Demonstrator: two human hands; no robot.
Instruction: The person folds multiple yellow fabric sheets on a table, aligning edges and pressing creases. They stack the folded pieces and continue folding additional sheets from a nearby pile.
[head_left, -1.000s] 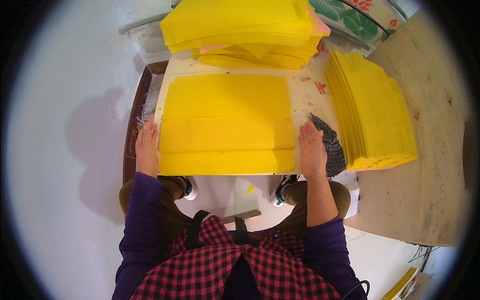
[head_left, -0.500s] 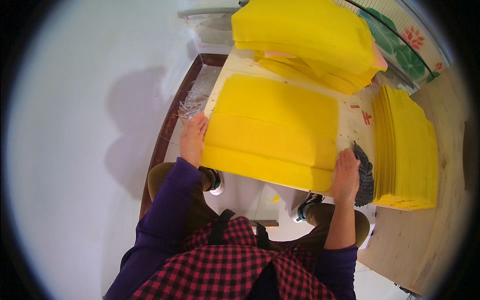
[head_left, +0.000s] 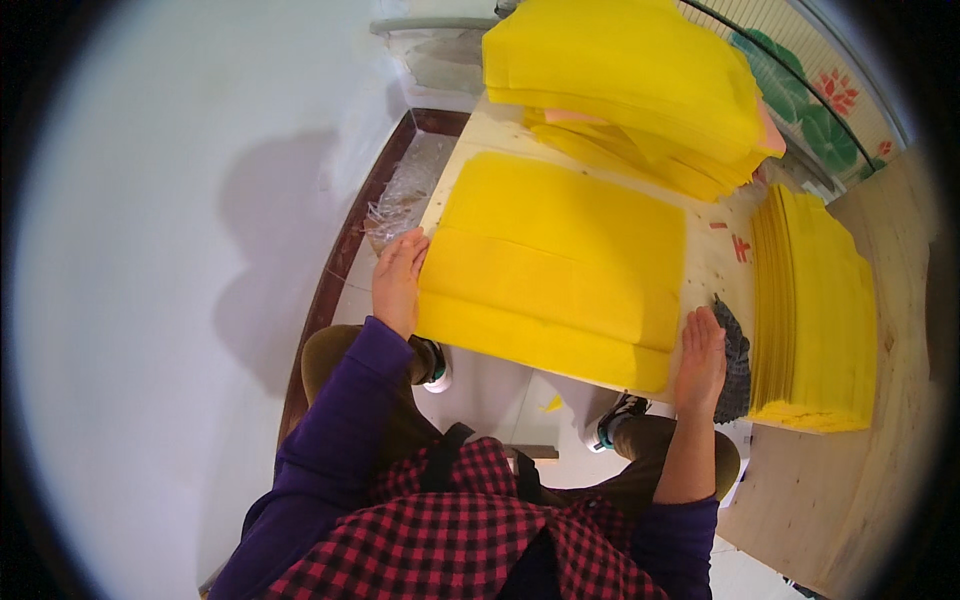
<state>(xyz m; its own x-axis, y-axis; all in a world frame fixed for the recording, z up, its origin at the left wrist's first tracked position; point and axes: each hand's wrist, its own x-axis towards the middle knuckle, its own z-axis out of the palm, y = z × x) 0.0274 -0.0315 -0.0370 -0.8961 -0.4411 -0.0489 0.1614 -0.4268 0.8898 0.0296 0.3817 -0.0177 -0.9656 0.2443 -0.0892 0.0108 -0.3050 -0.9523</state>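
A flat pile of yellow cloth-like sheets (head_left: 560,250) lies on a pale wooden board, with crease lines across its nearer half. At its left edge rests my left hand (head_left: 400,280), palm turned inward and fingers stretched out along the side. My right hand (head_left: 702,362) stands on edge by the pile's right front corner, fingers straight and holding nothing. Just right of that hand lies a crumpled dark grey cloth (head_left: 734,365). The undersides of both hands are hidden from me.
A tall folded heap of yellow sheets (head_left: 620,60) stands at the back of the board (head_left: 708,270). To the right is a neat yellow stack (head_left: 825,310). Clear plastic wrap (head_left: 410,185) lies beyond the left edge, near a white wall (head_left: 140,300).
My right hand's fingers have straightened beside the pile's edge. My left hand stays at the left edge. The whole view has shifted slightly.
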